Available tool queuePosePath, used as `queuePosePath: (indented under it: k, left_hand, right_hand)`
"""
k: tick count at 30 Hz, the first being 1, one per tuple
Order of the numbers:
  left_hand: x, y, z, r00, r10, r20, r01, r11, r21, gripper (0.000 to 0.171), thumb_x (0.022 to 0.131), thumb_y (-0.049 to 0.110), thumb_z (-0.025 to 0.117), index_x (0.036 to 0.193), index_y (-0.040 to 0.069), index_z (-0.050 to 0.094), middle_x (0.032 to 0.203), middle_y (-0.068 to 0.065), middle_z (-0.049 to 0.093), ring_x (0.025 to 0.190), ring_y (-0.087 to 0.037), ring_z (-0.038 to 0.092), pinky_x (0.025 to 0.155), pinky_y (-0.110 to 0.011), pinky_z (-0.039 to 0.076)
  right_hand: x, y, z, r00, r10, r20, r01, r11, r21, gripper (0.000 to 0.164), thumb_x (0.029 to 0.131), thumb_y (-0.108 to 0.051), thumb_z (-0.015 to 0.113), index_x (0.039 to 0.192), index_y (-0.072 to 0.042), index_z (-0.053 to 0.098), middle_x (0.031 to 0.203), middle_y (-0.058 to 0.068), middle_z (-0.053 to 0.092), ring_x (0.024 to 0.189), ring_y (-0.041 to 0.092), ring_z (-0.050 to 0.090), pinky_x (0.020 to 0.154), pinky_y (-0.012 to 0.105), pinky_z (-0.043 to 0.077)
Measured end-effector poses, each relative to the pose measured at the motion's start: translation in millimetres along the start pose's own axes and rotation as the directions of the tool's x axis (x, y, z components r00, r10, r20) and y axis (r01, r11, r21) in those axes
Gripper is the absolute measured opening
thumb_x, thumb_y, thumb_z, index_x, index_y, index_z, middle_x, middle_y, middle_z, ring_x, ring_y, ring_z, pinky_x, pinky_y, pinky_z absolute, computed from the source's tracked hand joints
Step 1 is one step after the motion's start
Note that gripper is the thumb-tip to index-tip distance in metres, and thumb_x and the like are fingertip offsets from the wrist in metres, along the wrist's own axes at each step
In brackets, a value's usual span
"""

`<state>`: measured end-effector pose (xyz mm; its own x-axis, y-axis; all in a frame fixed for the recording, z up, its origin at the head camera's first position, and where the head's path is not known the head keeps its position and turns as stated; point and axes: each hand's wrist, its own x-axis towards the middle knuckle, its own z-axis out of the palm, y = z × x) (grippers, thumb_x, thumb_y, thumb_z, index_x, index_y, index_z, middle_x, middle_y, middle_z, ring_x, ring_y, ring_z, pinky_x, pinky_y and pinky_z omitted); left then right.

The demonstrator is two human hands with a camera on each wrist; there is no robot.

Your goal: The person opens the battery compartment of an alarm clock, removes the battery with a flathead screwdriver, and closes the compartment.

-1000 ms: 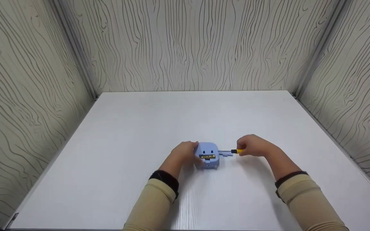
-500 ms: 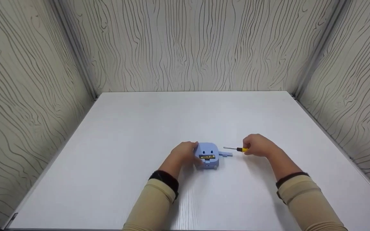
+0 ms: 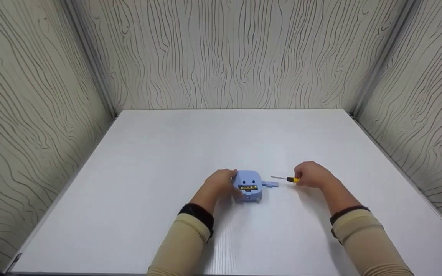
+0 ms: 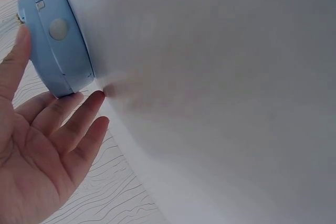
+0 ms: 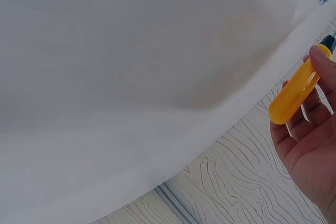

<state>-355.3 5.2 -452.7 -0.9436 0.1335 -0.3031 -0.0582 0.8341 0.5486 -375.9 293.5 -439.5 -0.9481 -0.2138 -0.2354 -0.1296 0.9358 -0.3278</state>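
A light-blue, rounded-square battery-powered device, maybe a small clock, stands on the white table with its back toward me. A battery shows in its uncovered slot, under two small dark holes or knobs. My left hand grips its left side, thumb at the slot face and fingers behind; the left wrist view shows the rounded side. By its right side lies a slim light-blue battery cover. My right hand holds a screwdriver by its yellow handle, shaft pointing left, tip above the cover.
The white table is bounded by wood-grain panels at the back, left and right. Grey metal posts stand at the back corners.
My right hand has drawn the screwdriver to the right, its tip moving away from the blue device. The left hand, the device and the cover have stayed nearly still.
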Motion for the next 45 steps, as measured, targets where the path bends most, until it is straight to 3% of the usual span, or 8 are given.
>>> queuePosePath:
  k: [8, 18, 30, 45]
  left_hand:
    - [1.7, 0.3, -0.5, 1.0, -0.011, 0.005, 0.011, 1.0, -0.007, 0.088, 0.062, 0.027, 0.084, 0.139, 0.025, 0.04, 0.141, -0.002, 0.041, 0.133, -0.024, 0.032, 0.108, -0.043, 0.026]
    - [-1.1, -1.0, -0.2, 1.0, 0.023, 0.008, -0.023, 0.999, 0.033, 0.088, 0.064, 0.03, 0.082, 0.14, 0.024, 0.038, 0.142, -0.003, 0.04, 0.133, -0.025, 0.031, 0.109, -0.043, 0.025]
    - [-2.4, -2.3, 0.0, 0.999, 0.046, -0.003, -0.046, 0.997, 0.061, 0.086, 0.066, 0.031, 0.081, 0.14, 0.023, 0.038, 0.142, -0.003, 0.04, 0.133, -0.024, 0.032, 0.109, -0.042, 0.026]
    - [0.9, -2.4, 0.6, 0.999, 0.037, -0.008, -0.037, 0.999, 0.025, 0.087, 0.064, 0.031, 0.082, 0.139, 0.024, 0.04, 0.141, -0.003, 0.041, 0.133, -0.024, 0.032, 0.109, -0.042, 0.025]
  right_hand:
    - [2.0, 0.7, 3.4, 1.0, 0.031, 0.008, -0.03, 0.999, -0.014, 0.006, 0.076, -0.007, 0.069, 0.078, -0.011, 0.066, 0.078, 0.004, 0.057, 0.074, 0.022, 0.05, 0.066, 0.033, 0.043]
    - [2.3, 3.1, 10.8, 0.997, 0.074, 0.03, -0.073, 0.996, -0.044, 0.007, 0.075, -0.007, 0.07, 0.08, -0.01, 0.065, 0.077, 0.006, 0.056, 0.074, 0.023, 0.05, 0.063, 0.033, 0.042]
    - [1.1, 4.3, 13.0, 1.0, 0.014, -0.014, -0.016, 0.99, -0.138, 0.009, 0.074, -0.006, 0.069, 0.076, -0.01, 0.061, 0.076, 0.004, 0.055, 0.07, 0.022, 0.048, 0.06, 0.032, 0.041]
    - [0.4, 6.3, 11.7, 1.0, 0.018, -0.012, -0.019, 0.996, -0.085, 0.013, 0.073, -0.01, 0.073, 0.081, -0.01, 0.063, 0.077, 0.003, 0.057, 0.071, 0.021, 0.05, 0.06, 0.033, 0.042]
